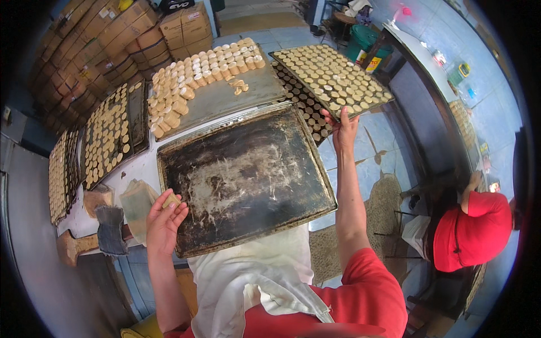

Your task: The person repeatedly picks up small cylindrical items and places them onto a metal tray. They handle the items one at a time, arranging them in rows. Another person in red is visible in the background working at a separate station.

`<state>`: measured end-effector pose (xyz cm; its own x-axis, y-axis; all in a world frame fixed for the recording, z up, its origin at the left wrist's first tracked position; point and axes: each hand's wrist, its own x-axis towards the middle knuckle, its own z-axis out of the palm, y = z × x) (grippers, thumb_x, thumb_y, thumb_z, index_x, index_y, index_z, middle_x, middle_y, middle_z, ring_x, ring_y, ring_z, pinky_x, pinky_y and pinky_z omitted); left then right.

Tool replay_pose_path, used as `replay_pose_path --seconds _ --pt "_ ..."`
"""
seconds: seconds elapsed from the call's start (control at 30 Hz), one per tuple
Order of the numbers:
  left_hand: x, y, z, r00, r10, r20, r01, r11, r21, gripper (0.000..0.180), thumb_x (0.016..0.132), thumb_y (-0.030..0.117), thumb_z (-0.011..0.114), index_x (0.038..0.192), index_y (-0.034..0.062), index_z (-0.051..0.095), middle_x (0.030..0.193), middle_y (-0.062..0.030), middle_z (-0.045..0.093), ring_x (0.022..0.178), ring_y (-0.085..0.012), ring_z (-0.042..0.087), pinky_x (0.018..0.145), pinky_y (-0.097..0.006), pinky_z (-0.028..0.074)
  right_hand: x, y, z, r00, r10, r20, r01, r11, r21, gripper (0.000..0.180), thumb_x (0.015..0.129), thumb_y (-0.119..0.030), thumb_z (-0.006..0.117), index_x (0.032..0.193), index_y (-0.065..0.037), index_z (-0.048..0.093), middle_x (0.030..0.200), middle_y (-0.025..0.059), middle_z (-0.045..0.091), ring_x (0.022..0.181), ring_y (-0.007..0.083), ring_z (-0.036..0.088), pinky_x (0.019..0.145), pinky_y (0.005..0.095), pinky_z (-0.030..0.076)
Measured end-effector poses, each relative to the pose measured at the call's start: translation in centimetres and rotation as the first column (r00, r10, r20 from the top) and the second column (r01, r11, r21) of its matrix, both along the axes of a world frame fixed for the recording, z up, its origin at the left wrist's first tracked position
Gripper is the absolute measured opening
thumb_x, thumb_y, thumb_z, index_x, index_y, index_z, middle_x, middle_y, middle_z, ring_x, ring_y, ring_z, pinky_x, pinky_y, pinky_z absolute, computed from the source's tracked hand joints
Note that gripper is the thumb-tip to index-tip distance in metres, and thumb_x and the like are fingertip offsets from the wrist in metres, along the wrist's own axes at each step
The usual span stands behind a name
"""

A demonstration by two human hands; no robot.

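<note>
My right hand (344, 130) grips the near corner of a baking tray (385, 100) covered with rows of pale round cookies (332, 67), held tilted at the right. Below it, partly hidden, is another dark tray of rounds (307, 104). Pinched in my left hand (163, 222) is a small flat tan piece (172, 201), whose kind I cannot make out. This hand is beside the left edge of a worn, blackened baking tray (242, 174) with no cookies on it. Beyond that tray, stacked pale rounds (217, 70) stand in rows on a grey sheet (225, 104).
More trays of rounds (107, 129) lie at the left of the white table (141, 163), near folded cloths (111, 231). Cardboard boxes (121, 34) are piled behind. At the right, a person in red (473, 231) is by a long counter (434, 73); a green bucket (363, 42) stands farther back.
</note>
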<state>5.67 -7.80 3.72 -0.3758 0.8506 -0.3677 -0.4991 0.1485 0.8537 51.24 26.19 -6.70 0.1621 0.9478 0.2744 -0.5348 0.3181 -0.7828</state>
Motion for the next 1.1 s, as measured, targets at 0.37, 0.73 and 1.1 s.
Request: replay_pose_path --seconds 0.37,0.73,1.1 --pt "1.8 2.5 0.3 0.991 -0.134 0.020 0.135 0.990 -0.030 0.043 0.106 -0.002 0.069 0.149 -0.0022 0.062 0.135 -0.0201 0.072 0.113 -0.0296 0.078 0.095 -0.038 0.069 -0.9 -3.8 -11.7 0.751 -0.022 0.660 0.236 0.942 -0.238 0.080 0.109 -0.031 0.077 0.165 0.007 0.036 0.122 0.0141 0.077 0.099 0.0193 0.073 0.087 0.0311 0.059" --pt "6.0 5.2 0.4 0.970 -0.242 -0.038 0.245 0.959 0.145 0.040 0.105 -0.002 0.072 0.145 -0.0028 0.067 0.128 -0.0164 0.074 0.112 -0.0236 0.076 0.091 -0.036 0.069 -5.1 -17.3 10.2 0.582 -0.041 0.812 0.212 0.972 -0.103 0.043 0.107 -0.023 0.079 0.143 -0.004 0.066 0.104 0.0083 0.078 0.085 0.0138 0.071 0.072 0.0276 0.058" --pt "0.6 1.0 0.1 0.954 -0.247 0.167 0.201 0.946 0.253 0.037 0.104 -0.002 0.072 0.141 -0.0004 0.068 0.124 -0.0132 0.075 0.109 -0.0224 0.077 0.084 -0.035 0.068 -24.8 -20.1 12.9 0.363 0.844 0.394 -0.579 0.536 -0.614 0.016 0.111 -0.019 0.072 0.110 -0.003 0.074 0.088 -0.0016 0.070 0.079 0.0070 0.062 0.068 0.0252 0.049"
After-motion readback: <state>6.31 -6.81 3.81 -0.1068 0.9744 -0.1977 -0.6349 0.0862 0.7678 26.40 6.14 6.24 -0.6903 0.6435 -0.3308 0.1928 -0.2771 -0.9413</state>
